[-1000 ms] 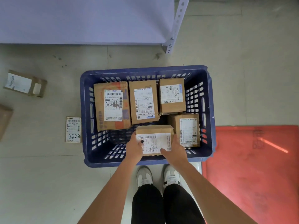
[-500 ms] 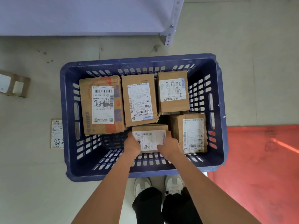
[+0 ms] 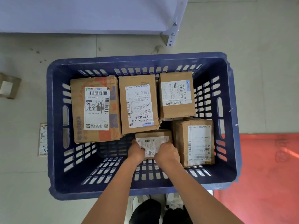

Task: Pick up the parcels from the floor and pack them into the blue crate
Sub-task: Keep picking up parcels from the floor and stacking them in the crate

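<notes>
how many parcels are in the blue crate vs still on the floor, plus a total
In the blue crate: 5 cardboard parcels, counting the small parcel held by the left hand and right hand.
On the floor: 2, a cardboard parcel at the left edge and a flat labelled parcel partly hidden by the crate.
Total: 7

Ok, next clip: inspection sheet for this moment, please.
Surface: pale tiled floor, red mat at right.
Job's things: blue crate holds four cardboard parcels; a fifth, small parcel is low inside it, between both hands.
Clutter: flat labelled parcel and brown box on the floor, left of the crate.
Grippers: left hand and right hand grip the small parcel.
Cables: nothing seen.
Surroundings: white metal shelf beyond the crate.
</notes>
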